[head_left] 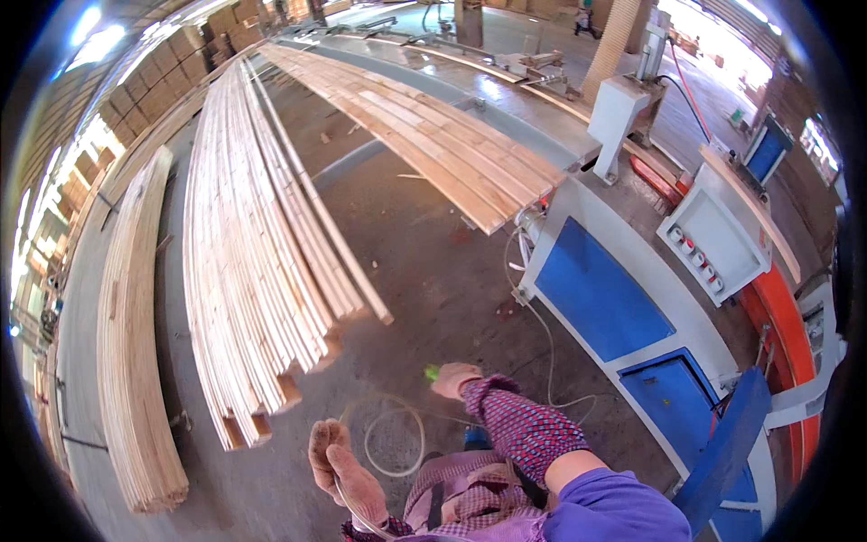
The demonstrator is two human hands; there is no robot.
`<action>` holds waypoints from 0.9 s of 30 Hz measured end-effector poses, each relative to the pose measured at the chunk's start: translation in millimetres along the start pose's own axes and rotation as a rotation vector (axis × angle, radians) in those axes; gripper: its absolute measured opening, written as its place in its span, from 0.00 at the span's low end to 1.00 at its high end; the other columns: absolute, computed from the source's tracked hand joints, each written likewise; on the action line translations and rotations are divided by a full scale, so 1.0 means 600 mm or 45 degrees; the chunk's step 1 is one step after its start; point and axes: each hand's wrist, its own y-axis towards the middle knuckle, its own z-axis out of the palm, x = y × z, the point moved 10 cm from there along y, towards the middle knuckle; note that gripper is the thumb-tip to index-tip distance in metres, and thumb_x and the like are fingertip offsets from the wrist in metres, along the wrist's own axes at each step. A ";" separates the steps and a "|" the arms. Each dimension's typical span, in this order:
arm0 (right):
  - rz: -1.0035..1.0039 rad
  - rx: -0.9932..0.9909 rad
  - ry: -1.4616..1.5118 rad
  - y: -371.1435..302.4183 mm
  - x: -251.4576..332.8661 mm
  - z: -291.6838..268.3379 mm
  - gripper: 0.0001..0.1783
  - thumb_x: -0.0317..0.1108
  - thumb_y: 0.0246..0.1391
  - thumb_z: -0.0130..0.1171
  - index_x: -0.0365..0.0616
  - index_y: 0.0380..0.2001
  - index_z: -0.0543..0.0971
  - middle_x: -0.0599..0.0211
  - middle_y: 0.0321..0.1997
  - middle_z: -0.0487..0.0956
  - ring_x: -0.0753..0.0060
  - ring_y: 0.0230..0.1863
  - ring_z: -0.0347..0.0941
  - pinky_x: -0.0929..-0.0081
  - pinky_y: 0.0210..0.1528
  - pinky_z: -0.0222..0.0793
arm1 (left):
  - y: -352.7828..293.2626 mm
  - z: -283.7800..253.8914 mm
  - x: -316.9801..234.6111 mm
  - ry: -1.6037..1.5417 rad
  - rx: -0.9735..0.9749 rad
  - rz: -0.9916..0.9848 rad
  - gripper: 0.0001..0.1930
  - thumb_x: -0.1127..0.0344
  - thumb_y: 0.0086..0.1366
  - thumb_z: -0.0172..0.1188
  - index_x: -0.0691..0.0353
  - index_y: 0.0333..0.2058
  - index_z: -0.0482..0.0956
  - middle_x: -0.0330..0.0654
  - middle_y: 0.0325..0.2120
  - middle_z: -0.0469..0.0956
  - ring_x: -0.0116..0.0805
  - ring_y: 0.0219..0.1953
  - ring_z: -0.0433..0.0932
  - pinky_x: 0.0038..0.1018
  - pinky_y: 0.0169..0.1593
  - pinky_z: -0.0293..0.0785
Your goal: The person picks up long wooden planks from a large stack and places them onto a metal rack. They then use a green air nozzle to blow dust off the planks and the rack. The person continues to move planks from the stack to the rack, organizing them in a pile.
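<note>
A: What does the right hand [456, 380] have?

B: Its fingers are closed around a small green thing [432, 372], whose tip pokes out on the left. It's above the floor [433, 303], to the right of the near end of the big board stack [253, 262].

A: And the left hand [346, 470]?

B: Half curled, lower down, near that stack's end. A pale tube [423, 443] runs against it and loops between the two hands; I can't tell whether the fingers grip it.

A: What's around them?

B: A narrower stack [135, 352] stands at far left. On the right is a blue-and-white machine [599, 289], with a row of boards [424, 126] ending just beside it.
</note>
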 end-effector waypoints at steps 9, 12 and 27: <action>0.293 -0.275 0.151 0.090 -0.073 -0.209 0.21 0.44 0.51 0.49 0.44 0.43 0.80 0.56 0.50 0.78 0.54 0.53 0.74 0.55 0.47 0.69 | 0.037 0.107 0.166 0.124 0.517 -0.200 0.20 0.67 0.65 0.55 0.71 0.52 0.69 0.48 0.48 0.74 0.36 0.51 0.72 0.31 0.58 0.65; 0.522 -0.403 0.263 0.059 -0.209 -0.232 0.21 0.45 0.50 0.49 0.46 0.42 0.81 0.56 0.50 0.78 0.54 0.52 0.74 0.54 0.46 0.70 | 0.025 0.163 0.188 0.146 0.898 -0.174 0.20 0.66 0.64 0.55 0.71 0.51 0.69 0.47 0.48 0.74 0.36 0.50 0.72 0.31 0.57 0.65; 1.084 -0.505 0.772 -0.314 -0.367 0.007 0.31 0.55 0.46 0.52 0.37 0.42 0.79 0.45 0.43 0.79 0.46 0.47 0.76 0.58 0.49 0.69 | -0.088 0.389 0.158 -0.379 1.638 -0.485 0.19 0.75 0.61 0.55 0.67 0.52 0.69 0.45 0.48 0.73 0.33 0.50 0.72 0.28 0.54 0.66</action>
